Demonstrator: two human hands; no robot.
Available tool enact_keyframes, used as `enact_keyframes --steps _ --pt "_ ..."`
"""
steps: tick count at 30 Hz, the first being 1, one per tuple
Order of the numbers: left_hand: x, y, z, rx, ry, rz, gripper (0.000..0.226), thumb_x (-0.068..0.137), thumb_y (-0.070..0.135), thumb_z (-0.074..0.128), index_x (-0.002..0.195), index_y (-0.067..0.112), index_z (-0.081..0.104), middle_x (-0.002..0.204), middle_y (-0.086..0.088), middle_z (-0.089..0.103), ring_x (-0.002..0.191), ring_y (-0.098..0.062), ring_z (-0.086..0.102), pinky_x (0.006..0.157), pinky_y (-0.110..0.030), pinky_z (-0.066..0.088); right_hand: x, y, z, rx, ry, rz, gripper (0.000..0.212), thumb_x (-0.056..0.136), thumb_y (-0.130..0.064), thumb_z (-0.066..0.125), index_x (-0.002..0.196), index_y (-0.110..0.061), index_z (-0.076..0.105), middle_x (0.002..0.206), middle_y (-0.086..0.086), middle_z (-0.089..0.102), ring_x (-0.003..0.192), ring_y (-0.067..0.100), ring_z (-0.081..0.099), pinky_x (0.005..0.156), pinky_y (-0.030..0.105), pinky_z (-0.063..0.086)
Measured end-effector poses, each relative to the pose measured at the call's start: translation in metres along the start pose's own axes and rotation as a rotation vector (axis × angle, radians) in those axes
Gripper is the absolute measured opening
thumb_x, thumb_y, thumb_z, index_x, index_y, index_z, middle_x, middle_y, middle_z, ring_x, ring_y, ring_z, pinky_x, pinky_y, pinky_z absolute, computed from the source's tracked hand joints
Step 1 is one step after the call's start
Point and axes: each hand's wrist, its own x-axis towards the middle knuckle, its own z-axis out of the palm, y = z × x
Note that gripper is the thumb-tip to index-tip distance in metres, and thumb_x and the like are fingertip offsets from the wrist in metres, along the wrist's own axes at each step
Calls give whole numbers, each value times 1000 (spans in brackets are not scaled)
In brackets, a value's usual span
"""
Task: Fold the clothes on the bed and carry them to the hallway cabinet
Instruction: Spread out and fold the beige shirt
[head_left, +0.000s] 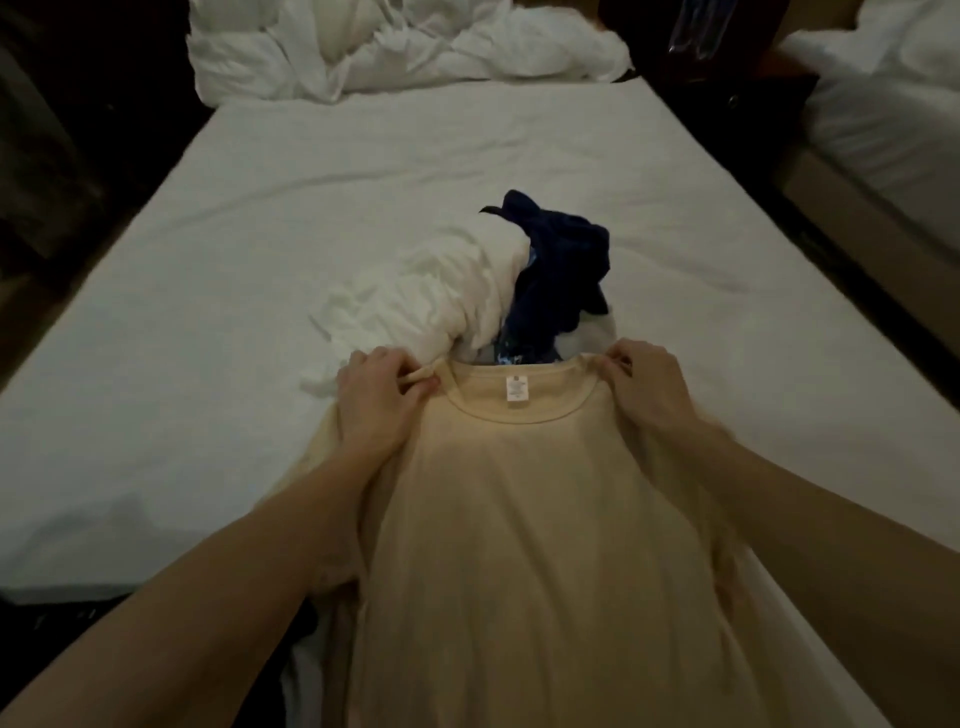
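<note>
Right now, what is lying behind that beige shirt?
Behind the beige shirt sits a crumpled white garment and a dark blue garment. The shirt's collar covers their near edges, so anything beneath stays hidden.

Matt beige cloth t-shirt (519, 519) with ribbed collar; smooth white cotton-like bed sheet (311, 182), lightly creased.

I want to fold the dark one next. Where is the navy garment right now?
In the head view, the navy garment lies crumpled mid-bed, just right of the white garment and beyond the collar of the beige T-shirt.
</note>
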Motion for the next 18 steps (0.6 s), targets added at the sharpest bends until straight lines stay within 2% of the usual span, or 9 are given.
enact_keyframes --steps 2,5,9,11,14,16,18 --pt "-3 -2 1 6 14 25 21 82 44 71 85 26 61 90 6 62 92 -22 50 81 -37 31 -4 7 7 -51 -1 7 23 96 -37 57 93 -16 67 95 9 66 91 32 59 78 45 49" --pt "-10 -1 -11 -48 -31 14 30 83 44 70 101 24 57 100 6 57 100 -18 49 90 -36 32 -13 3 2 -100 1 29 26 95 -41 57 107 -18 64 106 9 64 100 31 56 83 44 48" --pt "-35 -2 -43 -59 -89 -137 47 88 36 65 121 6 50 120 -15 50 112 -35 51 97 -46 42 -37 6 -31 -126 -89 176 48 100 -46 42 135 -14 50 131 14 56 118 35 51 97 45 42" --pt "-53 -6 -61 132 -169 -264 59 91 45 58 131 4 44 129 -19 45 120 -40 45 104 -48 38 -58 13 -52 -174 -137 307 47 101 -41 33 131 -9 49 132 17 53 119 37 49 96 45 41" --pt "-80 -14 -93 402 -403 -478 68 92 59 48 136 8 43 137 -15 43 129 -36 40 107 -47 32 -89 21 -81 -220 -221 490 41 93 -31 40 124 -6 49 131 17 46 121 37 43 98 49 39" --pt "-95 -18 -111 483 -475 -533 60 90 60 48 127 13 51 134 -12 49 125 -33 45 103 -44 35 -107 26 -96 -195 -283 553 33 88 -26 50 114 -5 50 125 18 48 115 37 47 93 45 43" --pt "-102 -18 -123 446 -445 -535 39 90 49 52 109 14 56 124 -12 57 115 -32 54 93 -39 41 -120 35 -103 -122 -295 549 19 81 -21 60 89 -5 53 103 19 58 92 33 57 74 36 48"
